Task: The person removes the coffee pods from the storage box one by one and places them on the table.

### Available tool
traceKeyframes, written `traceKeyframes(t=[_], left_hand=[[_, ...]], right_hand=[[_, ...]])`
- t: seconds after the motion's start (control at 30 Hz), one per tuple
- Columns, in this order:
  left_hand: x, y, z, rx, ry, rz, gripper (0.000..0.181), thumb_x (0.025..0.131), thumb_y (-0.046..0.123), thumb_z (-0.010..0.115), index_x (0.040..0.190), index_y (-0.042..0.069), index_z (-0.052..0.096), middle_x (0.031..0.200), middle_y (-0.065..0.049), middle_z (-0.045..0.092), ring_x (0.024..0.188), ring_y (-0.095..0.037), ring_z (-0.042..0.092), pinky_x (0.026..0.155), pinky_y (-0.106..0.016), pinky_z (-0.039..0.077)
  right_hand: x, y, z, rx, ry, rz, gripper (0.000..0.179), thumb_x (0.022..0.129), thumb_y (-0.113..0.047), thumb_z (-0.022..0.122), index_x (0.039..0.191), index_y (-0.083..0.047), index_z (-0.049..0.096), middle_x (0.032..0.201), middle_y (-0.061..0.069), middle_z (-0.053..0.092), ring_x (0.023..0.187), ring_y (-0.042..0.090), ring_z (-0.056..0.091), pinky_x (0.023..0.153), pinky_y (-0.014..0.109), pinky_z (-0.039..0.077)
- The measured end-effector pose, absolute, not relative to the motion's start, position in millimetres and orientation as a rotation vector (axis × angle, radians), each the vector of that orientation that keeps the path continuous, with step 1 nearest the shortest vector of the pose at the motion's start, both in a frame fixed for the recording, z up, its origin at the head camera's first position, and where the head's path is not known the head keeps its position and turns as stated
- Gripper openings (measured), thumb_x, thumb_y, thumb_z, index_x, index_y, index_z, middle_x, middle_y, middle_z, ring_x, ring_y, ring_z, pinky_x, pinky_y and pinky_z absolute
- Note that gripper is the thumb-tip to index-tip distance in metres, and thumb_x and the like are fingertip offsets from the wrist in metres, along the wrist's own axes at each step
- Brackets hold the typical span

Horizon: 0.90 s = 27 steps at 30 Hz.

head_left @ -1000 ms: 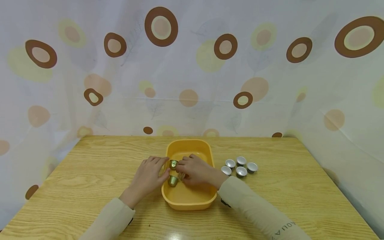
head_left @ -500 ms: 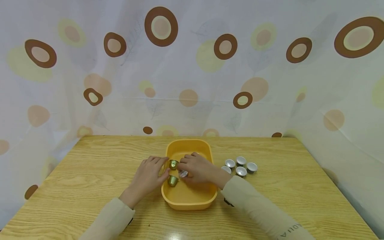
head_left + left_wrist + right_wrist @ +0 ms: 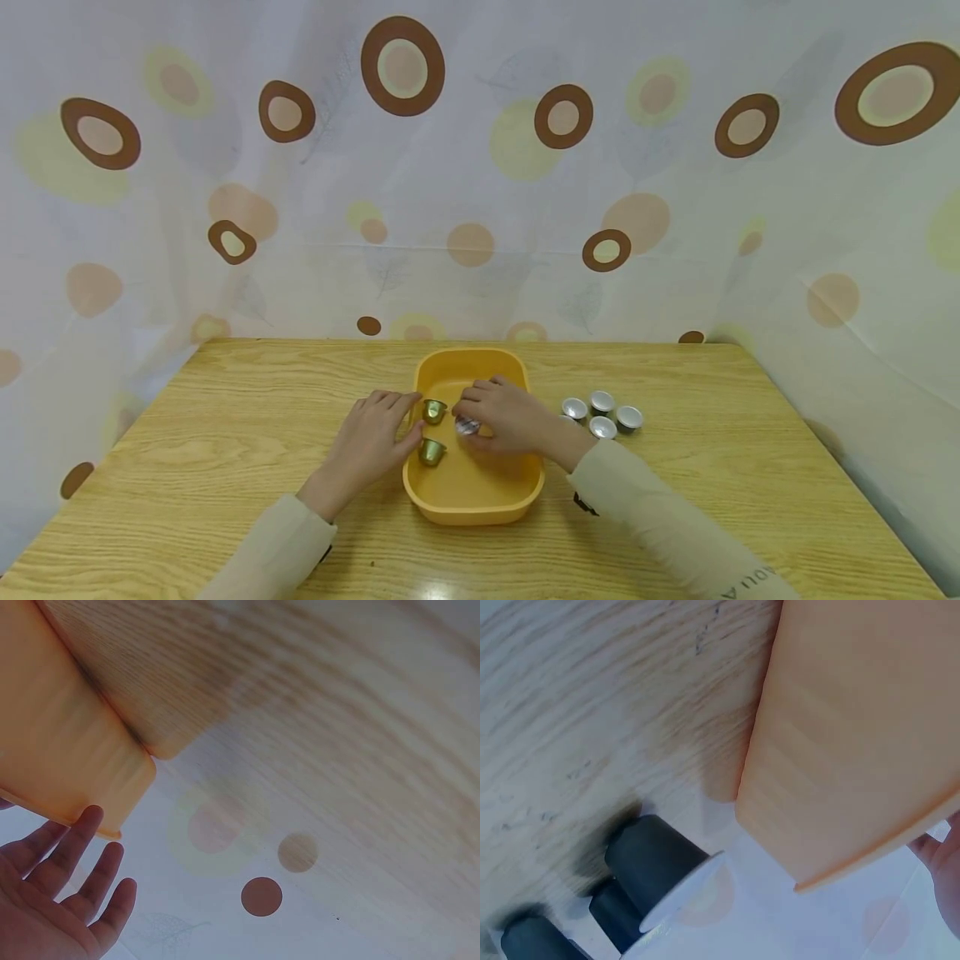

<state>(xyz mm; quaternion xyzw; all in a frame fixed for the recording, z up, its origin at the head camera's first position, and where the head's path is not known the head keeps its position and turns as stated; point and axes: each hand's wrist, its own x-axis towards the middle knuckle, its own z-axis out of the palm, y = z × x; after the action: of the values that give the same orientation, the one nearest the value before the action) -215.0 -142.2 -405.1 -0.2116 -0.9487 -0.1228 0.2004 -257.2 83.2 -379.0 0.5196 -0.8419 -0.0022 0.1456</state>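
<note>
In the head view, my left hand (image 3: 375,440) rests at the left rim of a yellow plastic tub (image 3: 472,518). The left wrist view shows that hand's fingers (image 3: 101,874) nearly straight and spread beside the tub's wall. Inside the tub, my right hand (image 3: 504,415) holds a coffee capsule (image 3: 467,426) by its side, its silver lid showing. Two gold coffee capsules lie along the tub's left side, an upper capsule (image 3: 433,411) and a lower capsule (image 3: 431,452). Most of the right hand is hidden in the right wrist view.
Right of the tub, several dark capsules with white lids stand on the wooden table (image 3: 697,467); one capsule (image 3: 602,427) is near the right forearm. Their black bodies, such as this capsule (image 3: 656,862), show beside the tub's wall. A patterned cloth (image 3: 480,175) hangs behind.
My right hand has drawn rightward inside the tub, away from the two gold capsules, with the held capsule. Its silver lid has turned into view. The left hand has stayed put.
</note>
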Motion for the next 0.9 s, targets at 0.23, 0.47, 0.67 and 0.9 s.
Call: traceKeyframes(t=[0.23,0.47,0.67,0.9], left_hand=[[-215,-142,-406,-0.59,-2.654,-0.35,0.038,0.086,0.03,0.058,0.119,0.012,0.059,0.108,-0.002,0.065,0.105,-0.023,0.056,0.091,-0.042,0.044],[-214,-142,-405,-0.586,-2.655,-0.347,0.037,0.086,0.03,0.057,0.119,0.012,0.059,0.107,-0.002,0.065,0.104,-0.023,0.056,0.09,-0.042,0.045],[-214,-142,-405,-0.587,-2.657,-0.348,0.037,0.087,0.03,0.057,0.119,0.012,0.059,0.108,-0.003,0.065,0.104,-0.023,0.056,0.09,-0.042,0.045],[-214,-142,-405,-0.59,-2.657,-0.35,0.037,0.087,0.03,0.057,0.12,0.012,0.059,0.108,-0.003,0.065,0.104,-0.023,0.056,0.09,-0.042,0.045]], right_hand=[[-259,91,-378,1.464,-2.418,0.003,0.027,0.084,-0.031,0.06,0.107,-0.017,0.062,0.1,-0.004,0.061,0.092,0.014,0.056,0.083,0.035,0.046],[-260,101,-374,1.458,-2.41,0.052,0.026,0.085,-0.031,0.06,0.107,-0.018,0.062,0.098,-0.004,0.06,0.093,0.014,0.055,0.084,0.035,0.046],[-259,109,-370,1.446,-2.404,0.073,0.025,0.084,-0.031,0.06,0.105,-0.019,0.061,0.098,-0.004,0.059,0.092,0.014,0.054,0.083,0.035,0.044],[-257,118,-360,1.409,-2.403,0.078,0.025,0.084,-0.031,0.061,0.105,-0.018,0.061,0.098,-0.004,0.059,0.092,0.013,0.053,0.083,0.034,0.044]])
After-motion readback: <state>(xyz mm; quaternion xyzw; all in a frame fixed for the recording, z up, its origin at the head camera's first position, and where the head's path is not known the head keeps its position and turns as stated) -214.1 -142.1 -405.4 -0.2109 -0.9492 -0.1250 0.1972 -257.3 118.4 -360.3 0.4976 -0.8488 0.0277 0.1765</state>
